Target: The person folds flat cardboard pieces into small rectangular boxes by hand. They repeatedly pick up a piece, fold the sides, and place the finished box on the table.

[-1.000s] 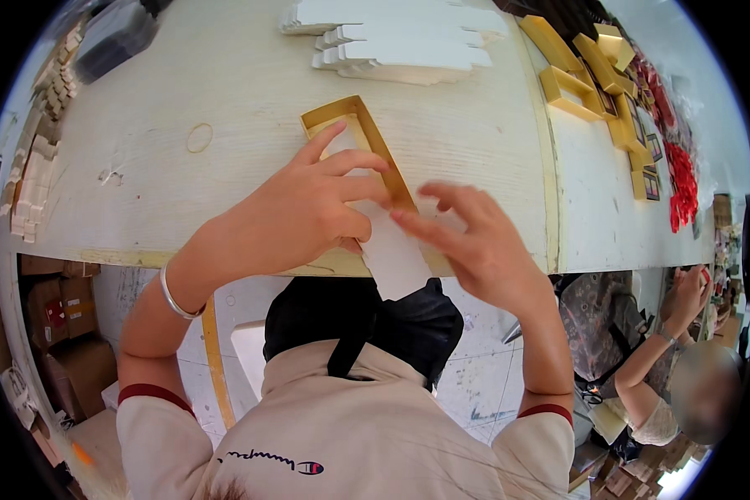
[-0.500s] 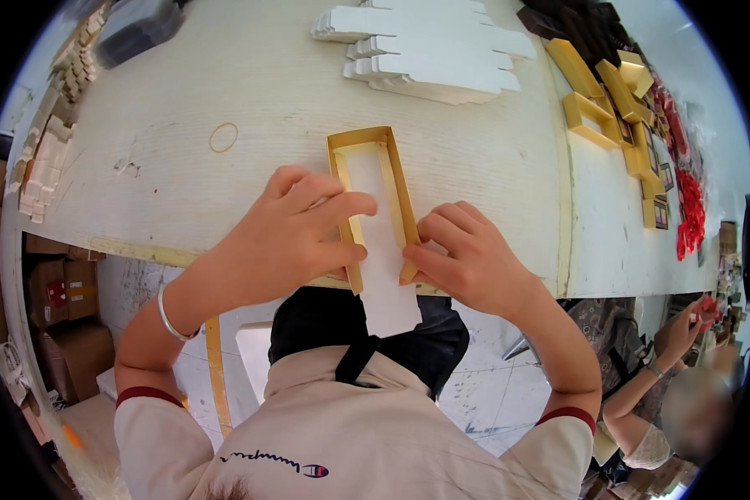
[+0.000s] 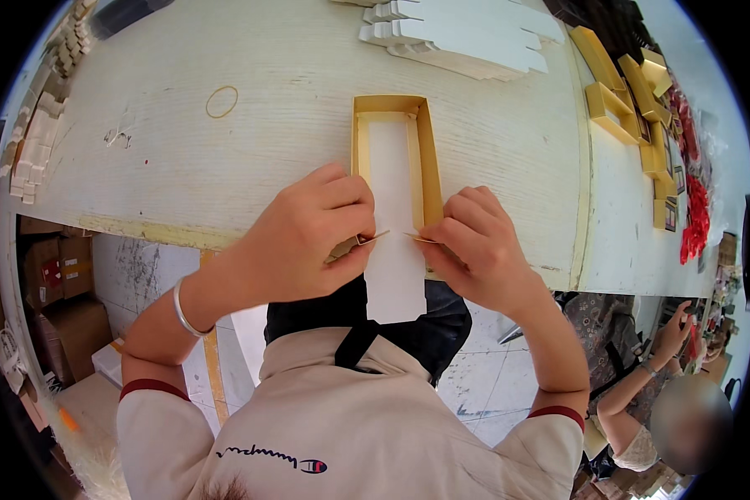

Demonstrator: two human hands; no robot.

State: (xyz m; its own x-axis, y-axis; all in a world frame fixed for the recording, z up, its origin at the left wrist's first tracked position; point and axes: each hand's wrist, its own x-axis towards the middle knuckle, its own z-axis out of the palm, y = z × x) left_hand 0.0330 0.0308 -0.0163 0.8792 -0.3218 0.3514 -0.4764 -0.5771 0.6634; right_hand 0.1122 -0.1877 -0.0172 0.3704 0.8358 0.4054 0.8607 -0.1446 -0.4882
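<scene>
A long gold cardboard box (image 3: pixel 430 167) lies in front of me at the table's near edge, its far end and sides standing up. Its inside is white, and a flat white end panel sticks out past the edge toward my body. My left hand (image 3: pixel 321 229) pinches the near end of the left wall, where a small flap is bent inward. Likewise my right hand (image 3: pixel 472 242) grips the right wall's near end, with its flap also turned in. The two flaps point at each other with a gap between them. My fingers partly cover both walls.
A stack of flat white cardboard blanks (image 3: pixel 467 37) lies at the far side. A rubber band (image 3: pixel 222 102) is on the table (image 3: pixel 267 150). Several gold boxes (image 3: pixel 612 112) and red strands (image 3: pixel 696 225) stand at right. Another person's hand (image 3: pixel 673 333) shows at lower right.
Both hands have bent the near end flaps of the side walls inward. My left hand's fingers, earlier spread over the box, have closed on the left wall. The view has shifted slightly.
</scene>
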